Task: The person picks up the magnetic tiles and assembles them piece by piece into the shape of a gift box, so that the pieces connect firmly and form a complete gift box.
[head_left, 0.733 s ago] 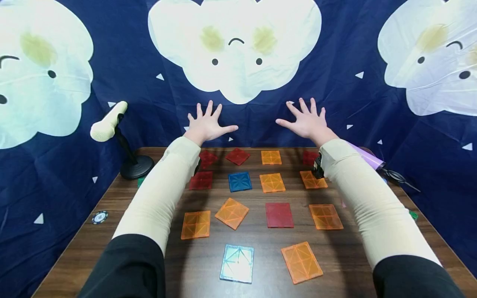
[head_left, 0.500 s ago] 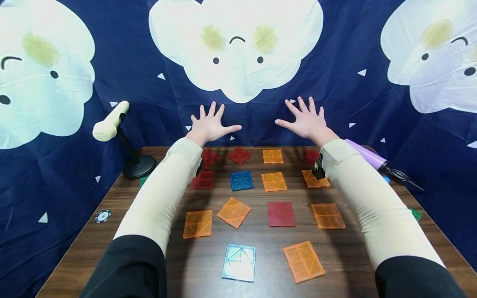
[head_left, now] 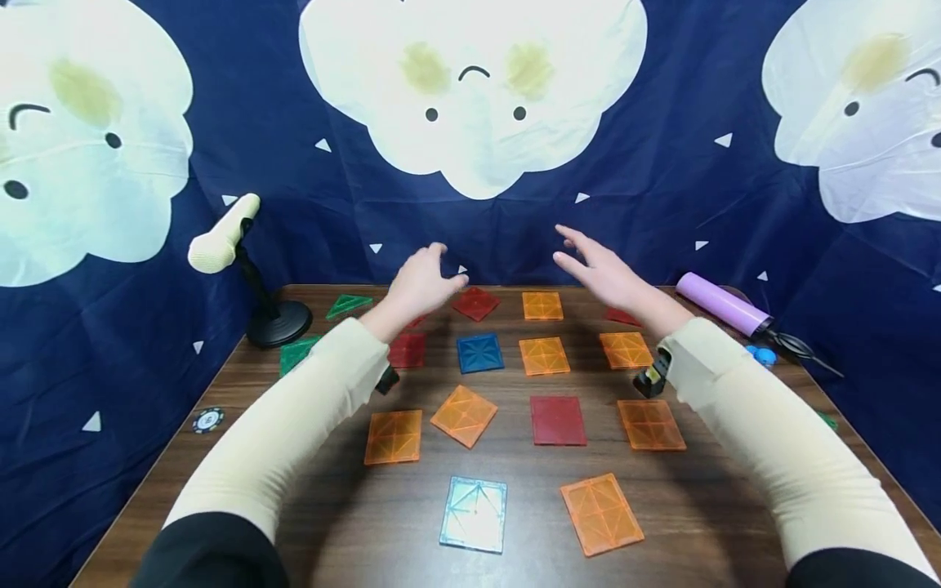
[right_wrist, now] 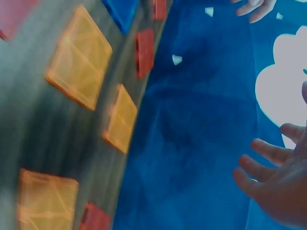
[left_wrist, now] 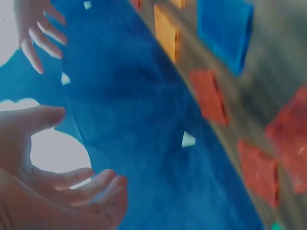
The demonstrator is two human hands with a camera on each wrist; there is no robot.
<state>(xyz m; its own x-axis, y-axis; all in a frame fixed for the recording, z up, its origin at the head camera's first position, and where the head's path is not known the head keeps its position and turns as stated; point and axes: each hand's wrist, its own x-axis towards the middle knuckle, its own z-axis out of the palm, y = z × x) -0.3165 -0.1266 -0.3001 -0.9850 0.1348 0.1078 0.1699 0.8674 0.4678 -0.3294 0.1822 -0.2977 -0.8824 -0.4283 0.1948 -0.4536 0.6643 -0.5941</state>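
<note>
In the head view my left hand [head_left: 424,283] hovers above the back of the table, its fingers loosely bent and nothing in it. Nearest below it are a red tile [head_left: 476,304] and a blue square tile [head_left: 480,353]. My right hand [head_left: 601,268] is raised further right, fingers loosely extended and holding nothing. Under that arm lies an orange tile [head_left: 626,349], with part of a red tile [head_left: 622,316] behind it. Both palms show in the wrist views, the left hand [left_wrist: 62,187] and the right hand [right_wrist: 278,177], apart from any tile.
Several more tiles lie flat: orange [head_left: 602,514], light blue [head_left: 474,514], crimson [head_left: 559,420] and green [head_left: 349,305]. A microphone-like object on a black stand [head_left: 279,324] is at left, near a poker chip [head_left: 208,420]. A purple cylinder [head_left: 724,304] lies at right. Blue cloth hangs behind.
Both hands have come down and back from in front of the cloth. Their spread fingers have relaxed and turned inward. The tiles keep their places while the head view shifts slightly.
</note>
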